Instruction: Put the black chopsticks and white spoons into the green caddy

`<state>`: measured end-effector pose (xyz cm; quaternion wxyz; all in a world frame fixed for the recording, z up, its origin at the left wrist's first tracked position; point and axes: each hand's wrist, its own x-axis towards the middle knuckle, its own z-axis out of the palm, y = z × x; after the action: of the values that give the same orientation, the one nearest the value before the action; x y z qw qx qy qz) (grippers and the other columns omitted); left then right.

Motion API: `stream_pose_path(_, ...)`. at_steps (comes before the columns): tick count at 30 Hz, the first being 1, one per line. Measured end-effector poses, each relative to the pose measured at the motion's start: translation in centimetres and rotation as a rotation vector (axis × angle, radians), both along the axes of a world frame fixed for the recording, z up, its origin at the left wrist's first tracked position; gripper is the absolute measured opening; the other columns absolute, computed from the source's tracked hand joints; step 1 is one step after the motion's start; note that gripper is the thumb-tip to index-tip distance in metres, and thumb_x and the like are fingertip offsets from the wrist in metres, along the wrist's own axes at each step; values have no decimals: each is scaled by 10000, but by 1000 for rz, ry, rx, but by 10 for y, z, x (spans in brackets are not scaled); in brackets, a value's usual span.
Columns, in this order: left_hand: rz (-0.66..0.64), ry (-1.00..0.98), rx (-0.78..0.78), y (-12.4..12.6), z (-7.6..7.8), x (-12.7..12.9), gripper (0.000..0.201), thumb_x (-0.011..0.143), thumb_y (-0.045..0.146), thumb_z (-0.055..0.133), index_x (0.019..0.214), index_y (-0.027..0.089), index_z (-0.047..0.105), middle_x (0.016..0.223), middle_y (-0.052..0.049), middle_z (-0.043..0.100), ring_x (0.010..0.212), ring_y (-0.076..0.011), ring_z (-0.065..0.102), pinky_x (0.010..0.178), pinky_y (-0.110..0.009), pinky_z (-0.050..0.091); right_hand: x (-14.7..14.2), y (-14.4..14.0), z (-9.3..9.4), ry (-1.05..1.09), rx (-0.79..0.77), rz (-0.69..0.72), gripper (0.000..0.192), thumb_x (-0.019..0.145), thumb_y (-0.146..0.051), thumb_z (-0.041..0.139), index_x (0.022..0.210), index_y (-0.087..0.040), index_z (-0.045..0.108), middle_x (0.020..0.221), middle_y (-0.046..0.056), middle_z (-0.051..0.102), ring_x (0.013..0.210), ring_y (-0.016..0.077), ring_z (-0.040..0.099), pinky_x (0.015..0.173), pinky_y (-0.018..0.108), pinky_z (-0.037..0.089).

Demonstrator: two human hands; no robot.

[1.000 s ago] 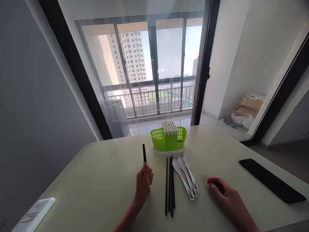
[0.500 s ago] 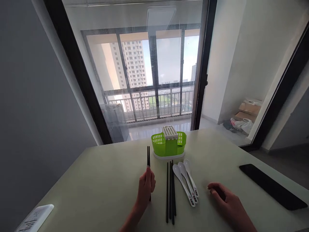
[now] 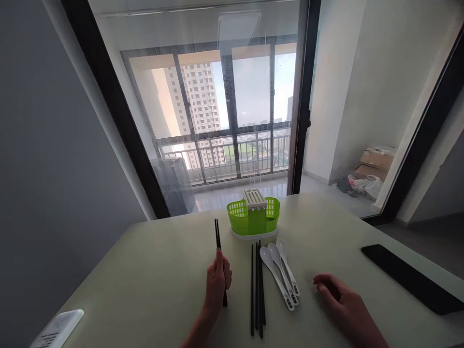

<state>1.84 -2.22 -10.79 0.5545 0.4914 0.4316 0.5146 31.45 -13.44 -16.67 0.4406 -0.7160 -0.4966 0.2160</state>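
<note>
My left hand [image 3: 218, 273] is closed round a pair of black chopsticks [image 3: 218, 234], whose upper ends lean slightly left and whose lower ends come out below the fist. To its right, several black chopsticks [image 3: 257, 290] lie side by side on the table. Three white spoons [image 3: 281, 273] with printed handle ends lie beside them, bowls pointing away from me. My right hand [image 3: 339, 297] rests on the table right of the spoons, fingers loosely curled, a gap between thumb and fingers, nothing visible in it. Beyond the utensils stands a green utensil basket [image 3: 257, 222] with a white slotted top [image 3: 254, 198].
The pale table [image 3: 163, 270] carries a long black case [image 3: 409, 278] at the right and a white object with dark print [image 3: 60, 328] at the near left edge. Behind the table is a dark-framed glass door [image 3: 302, 121]. Boxes and bags [image 3: 373, 174] lie on the floor at the right.
My left hand has shifted slightly left, and the chopsticks in it tilt further left. My right hand and the things on the table have stayed in place.
</note>
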Motion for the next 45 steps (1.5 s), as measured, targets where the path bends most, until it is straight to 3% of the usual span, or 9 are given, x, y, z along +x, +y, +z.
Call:
stream_pose_path(6, 66, 41, 141, -11, -2, 2, 647, 795, 796, 519, 610, 226, 273, 572, 95, 173, 476, -55, 143, 416, -187, 176, 2, -1, 0, -10, 1, 10, 393, 827, -561, 479, 911, -248, 702, 921, 45, 767, 781, 232, 712, 692, 297, 539)
stream_pose_path(19, 96, 105, 199, -12, -17, 7, 612, 808, 790, 498, 640, 232, 310, 632, 60, 258, 562, -95, 235, 474, -201, 286, 6, 0, -9, 28, -6, 40, 367, 845, -541, 497, 960, -244, 678, 908, 55, 760, 779, 235, 720, 683, 299, 546)
stream_pose_path(24, 87, 240, 299, -11, -34, 6, 586, 866, 744, 455, 619, 218, 379, 571, 64, 291, 542, -91, 267, 517, -208, 333, -20, 18, 38, 61, 166, 160, 340, 888, -548, 524, 994, -256, 661, 971, 78, 741, 891, 253, 712, 652, 297, 551)
stream_pose_path(28, 125, 327, 328, -14, -41, 3, 573, 885, 727, 439, 635, 211, 440, 557, 55, 344, 547, -103, 301, 530, -224, 340, -76, 38, 103, 41, 264, 560, 389, 963, -478, 512, 1282, -259, 548, 989, 40, 688, 781, 169, 654, 765, 302, 546)
stream_pose_path(31, 143, 372, 349, -16, -40, 1, 562, 889, 721, 437, 655, 211, 470, 553, 47, 375, 556, -115, 327, 530, -235, 336, -115, 54, 132, -53, 321, 727, 336, 951, -425, 574, 1238, -250, 568, 881, 4, 657, 706, 147, 598, 687, 268, 507)
stream_pose_path(33, 137, 363, 366, -17, -39, 1, 562, 894, 722, 427, 679, 207, 494, 561, 39, 402, 563, -119, 349, 534, -241, 342, -132, 63, 140, -127, 373, 774, 197, 1001, -383, 495, 1000, -231, 620, 813, -1, 638, 692, 140, 574, 647, 250, 456)
stream_pose_path(36, 96, 328, 370, -16, -37, 3, 563, 920, 704, 391, 713, 196, 516, 579, 28, 436, 563, -116, 371, 538, -243, 350, -144, 69, 145, -292, 428, 752, 316, 1043, -344, 401, 793, -219, 548, 768, -1, 612, 660, 131, 545, 607, 244, 378)
stream_pose_path(41, -28, 381, 427, -14, -33, 6, 505, 990, 592, 326, 718, 201, 493, 606, 26, 466, 562, -111, 385, 557, -240, 367, -142, 68, 151, -523, 424, 678, 314, 1048, -347, 395, 777, -225, 496, 768, -7, 605, 586, 119, 520, 560, 254, 295)
stream_pose_path(45, -133, 500, 518, -11, -30, 4, 442, 1029, 465, 313, 748, 203, 532, 678, -3, 576, 635, -133, 499, 651, -251, 422, -133, 72, 144, -461, 435, 660, 322, 1050, -367, 374, 794, -229, 512, 747, 0, 613, 620, 133, 556, 592, 245, 352)
